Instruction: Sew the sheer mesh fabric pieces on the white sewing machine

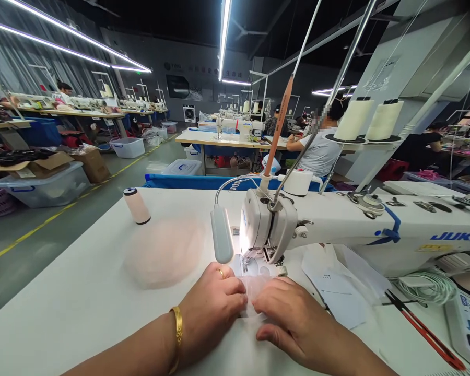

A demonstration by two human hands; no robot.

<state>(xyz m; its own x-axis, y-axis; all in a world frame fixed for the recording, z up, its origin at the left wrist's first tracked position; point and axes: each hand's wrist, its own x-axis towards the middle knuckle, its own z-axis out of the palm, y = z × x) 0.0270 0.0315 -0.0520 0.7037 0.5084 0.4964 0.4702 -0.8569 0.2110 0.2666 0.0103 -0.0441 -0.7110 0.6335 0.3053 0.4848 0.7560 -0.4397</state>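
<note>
A small piece of sheer, pale fabric (254,287) lies just in front of the lit needle area of a white sewing machine (272,224). My left hand (215,308), with a gold ring and bangle, has its curled fingers pressed onto the fabric's left side. On the other side, the bent fingers of my right hand (293,318) hold the fabric down, the thumb standing apart below. The fingers partly cover the cloth. A grey lamp head (222,235) hangs left of the needle. Further left, a loose heap of sheer peach fabric (164,253) rests on the white table (82,292).
A peach thread spool (137,206) stands at the table's far left. Right of the needle are white paper pieces (339,287), red-handled tweezers (426,331) and a coil of pale green cord (426,287). A person in a white top (317,151) sits beyond the machine.
</note>
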